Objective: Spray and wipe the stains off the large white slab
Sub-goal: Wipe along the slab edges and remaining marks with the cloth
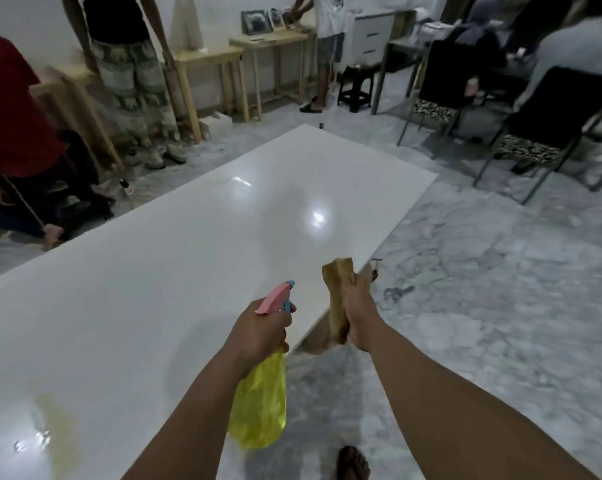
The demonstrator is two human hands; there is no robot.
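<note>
Head view is all I have, looking down over both forearms. The left hand [261, 327] grips a spray bottle [259, 400] at the neck, its fingers curled around it just under the pink and blue trigger head [278, 299]; the yellow translucent body hangs below the fist, over the near right edge of the slab. The nozzle points away from me, across the slab. The right hand [360, 310] holds a tan cloth [337, 299], fingers clamped around the bunched fabric, which sticks out above and below the fist. That hand sits right at the slab's right edge, above it; I cannot tell whether the cloth touches the surface.

The large white slab [188, 265] lies flat, low over the marble floor [483, 289], and runs from the lower left of my picture toward the far middle. It is glossy, with two bright light reflections near its centre. A yellowish stain [57, 420] spreads over its near left corner, well apart from both hands.

Around the slab I see people standing at the left and far side, wooden tables [220, 57] along the wall, and black chairs [548, 109] at the right. A sandalled foot [353, 462] shows at the bottom edge.
</note>
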